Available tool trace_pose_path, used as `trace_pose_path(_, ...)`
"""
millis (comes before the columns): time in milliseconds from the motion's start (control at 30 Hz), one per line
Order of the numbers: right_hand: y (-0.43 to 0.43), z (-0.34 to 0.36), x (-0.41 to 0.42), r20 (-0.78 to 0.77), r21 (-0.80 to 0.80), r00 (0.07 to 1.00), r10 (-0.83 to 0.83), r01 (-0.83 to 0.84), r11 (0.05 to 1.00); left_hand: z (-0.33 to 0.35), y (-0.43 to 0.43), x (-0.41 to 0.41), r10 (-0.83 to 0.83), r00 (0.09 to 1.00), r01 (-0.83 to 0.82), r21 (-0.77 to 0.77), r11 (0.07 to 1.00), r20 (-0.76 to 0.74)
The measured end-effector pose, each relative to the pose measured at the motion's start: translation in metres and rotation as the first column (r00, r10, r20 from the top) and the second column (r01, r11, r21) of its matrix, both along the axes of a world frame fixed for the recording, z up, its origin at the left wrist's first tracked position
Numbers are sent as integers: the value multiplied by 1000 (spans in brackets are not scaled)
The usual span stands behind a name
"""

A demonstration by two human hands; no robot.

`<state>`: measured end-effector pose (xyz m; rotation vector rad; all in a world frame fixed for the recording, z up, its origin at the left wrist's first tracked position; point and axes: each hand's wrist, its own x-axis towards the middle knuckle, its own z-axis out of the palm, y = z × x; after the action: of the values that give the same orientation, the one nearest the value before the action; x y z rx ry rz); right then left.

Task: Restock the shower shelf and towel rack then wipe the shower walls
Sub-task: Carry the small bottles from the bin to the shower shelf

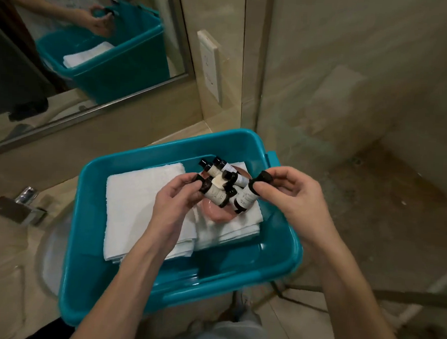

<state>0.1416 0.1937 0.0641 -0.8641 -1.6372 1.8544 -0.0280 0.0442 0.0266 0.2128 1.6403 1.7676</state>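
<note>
Centre frame, over a teal tub [89, 240] of towels [137, 203], the left hand [179, 200] had its fingers clamped on a small bottle [213, 193]; the right hand [293, 196] pinched a second bottle [244, 200] by its cap, body slanting down-left.

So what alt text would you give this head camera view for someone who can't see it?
A person's left hand pinches one black-capped bottle and the right hand a second bottle, among more bottles on a pink dish. The dish sits on folded white towels in a teal tub, beside a tap and mirror.
</note>
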Motion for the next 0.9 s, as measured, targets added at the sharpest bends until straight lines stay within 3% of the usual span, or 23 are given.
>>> trace_pose_path(167, -60, 9, 23, -10, -123, 964, -267, 263, 957, 23, -22, 17, -195, 977, 181, 146, 973, 87)
trace_pose_path(433, -172, 12, 90, -16, -174, 773, -634, 622, 763, 30, -71, 68, -477, 864, 436, 234, 869, 160)
trace_pose_path(700, -231, 10, 175, -10, -217, 581, -814, 793, 569, 28, -79, 132, -682, 729, 670, 140, 729, 60)
trace_pose_path(900, -235, 15, 252, -51, -196, 481, -875, 855, 481, 40, -52, 213, -809, 587, 805, 123, 581, -22)
